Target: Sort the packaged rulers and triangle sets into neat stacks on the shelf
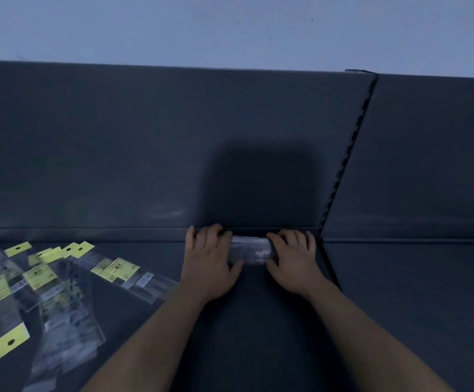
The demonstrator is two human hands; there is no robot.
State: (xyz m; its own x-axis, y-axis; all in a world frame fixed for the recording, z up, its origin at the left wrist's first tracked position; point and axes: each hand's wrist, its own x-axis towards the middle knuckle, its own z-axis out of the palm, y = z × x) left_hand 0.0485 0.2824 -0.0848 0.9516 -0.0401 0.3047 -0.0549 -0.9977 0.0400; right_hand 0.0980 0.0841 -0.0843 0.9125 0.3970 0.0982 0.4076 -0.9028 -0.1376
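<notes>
So, biggest thing first: the dark shelf point(244, 329) fills nearly the whole view, with its back panel point(145, 151) rising on the far side and a pale wall point(230, 29) above that. A slotted upright point(343, 171) splits the panel just right of where the work is going on.

Next biggest is the loose pile of packaged rulers point(40, 278), fanned out on the near left of the shelf. They're clear sleeves with yellow header cards point(11, 342), overlapping at all angles, so that lot isn't sorted yet. It's too blurry for me to tell which packs are rulers and which are triangle sets.

Then there's the stack of packages point(251, 248), much smaller, lying crosswise at the far edge of the shelf and, as far as I can tell, right up against the back panel. The left hand point(209, 258) covers its left end and the right hand point(294, 261) its right end. Both hands have fingers laid over the top and a thumb tucked at the near edge, so each one is grasping an end.

My guess on the why: pinching from both ends and pushing against the panel squares the edges up, and parking it beside the upright gives a tidy corner to build on. With that much left in the pile, I'd say the job is early on.
</notes>
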